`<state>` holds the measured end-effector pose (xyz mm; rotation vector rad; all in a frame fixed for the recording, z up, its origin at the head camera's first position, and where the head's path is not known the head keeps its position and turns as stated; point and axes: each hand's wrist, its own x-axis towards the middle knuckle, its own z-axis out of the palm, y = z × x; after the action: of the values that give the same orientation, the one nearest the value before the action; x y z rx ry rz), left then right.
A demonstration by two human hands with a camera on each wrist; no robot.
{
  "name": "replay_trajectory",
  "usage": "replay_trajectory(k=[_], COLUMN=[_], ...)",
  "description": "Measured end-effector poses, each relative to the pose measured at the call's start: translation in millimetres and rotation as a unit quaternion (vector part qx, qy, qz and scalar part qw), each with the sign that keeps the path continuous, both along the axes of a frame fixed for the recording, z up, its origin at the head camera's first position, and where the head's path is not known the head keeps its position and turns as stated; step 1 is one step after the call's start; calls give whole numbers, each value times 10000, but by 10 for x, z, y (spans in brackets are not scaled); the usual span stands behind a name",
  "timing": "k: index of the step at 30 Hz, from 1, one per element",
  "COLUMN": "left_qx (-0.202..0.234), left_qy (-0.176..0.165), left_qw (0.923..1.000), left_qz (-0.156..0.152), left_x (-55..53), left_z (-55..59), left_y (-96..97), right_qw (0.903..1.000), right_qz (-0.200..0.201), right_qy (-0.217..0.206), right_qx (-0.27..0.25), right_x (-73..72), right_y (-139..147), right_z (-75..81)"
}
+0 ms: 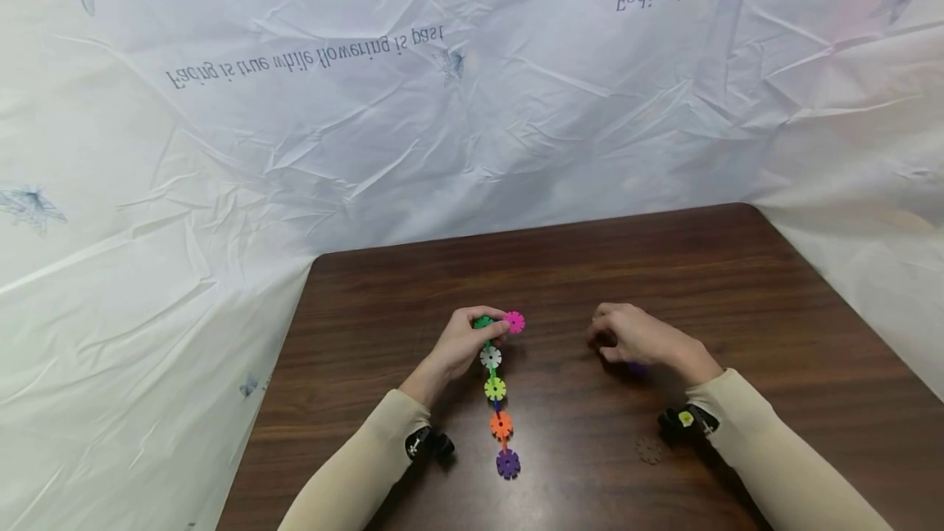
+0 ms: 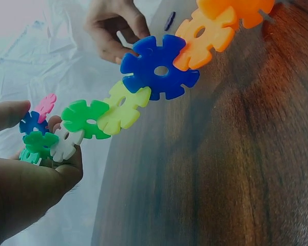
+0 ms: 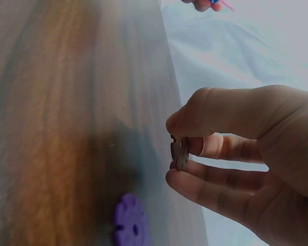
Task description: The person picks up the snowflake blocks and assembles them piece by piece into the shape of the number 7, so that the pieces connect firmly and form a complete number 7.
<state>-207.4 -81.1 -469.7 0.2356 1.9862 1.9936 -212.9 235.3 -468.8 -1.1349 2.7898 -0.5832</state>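
Observation:
My left hand (image 1: 459, 344) grips the far end of a chain of notched flower-shaped plastic discs, thumb against fingers. A pink disc (image 1: 515, 322) sticks out past the fingertips. Toward me the chain runs through a white disc (image 1: 490, 357), a yellow disc (image 1: 495, 388), a blue disc (image 2: 161, 69) and orange discs (image 2: 205, 38) to a purple end disc (image 1: 507, 463). To the right, apart from the chain, my right hand (image 1: 645, 338) pinches a small brownish notched disc (image 3: 180, 152) between thumb and fingers, just above the table.
A loose purple disc (image 3: 131, 223) lies on the dark wooden table (image 1: 575, 269) under my right hand. Nearer me lies a brownish see-through disc (image 1: 649, 451). White printed sheeting (image 1: 479, 121) hangs behind the table and along its sides.

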Motion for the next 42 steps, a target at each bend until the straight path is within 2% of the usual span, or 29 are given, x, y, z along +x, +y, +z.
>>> replay_trajectory(k=[6, 22, 30, 42], left_qx=[55, 79, 91, 129], left_qy=[27, 142, 115, 116], left_qw=[10000, 9998, 9998, 9997], left_qz=[-30, -139, -117, -143], left_x=[-10, -14, -15, -19], left_z=[1, 1, -10, -1], left_y=[-5, -1, -1, 14], right_qw=[9998, 9977, 9972, 9961], right_qz=[56, 403, 485, 492], right_qy=[-105, 353, 158, 228], right_qx=[-146, -413, -538, -702], right_x=[-23, -94, -103, -125], right_y=[-83, -353, -477, -626], right_z=[66, 233, 312, 373])
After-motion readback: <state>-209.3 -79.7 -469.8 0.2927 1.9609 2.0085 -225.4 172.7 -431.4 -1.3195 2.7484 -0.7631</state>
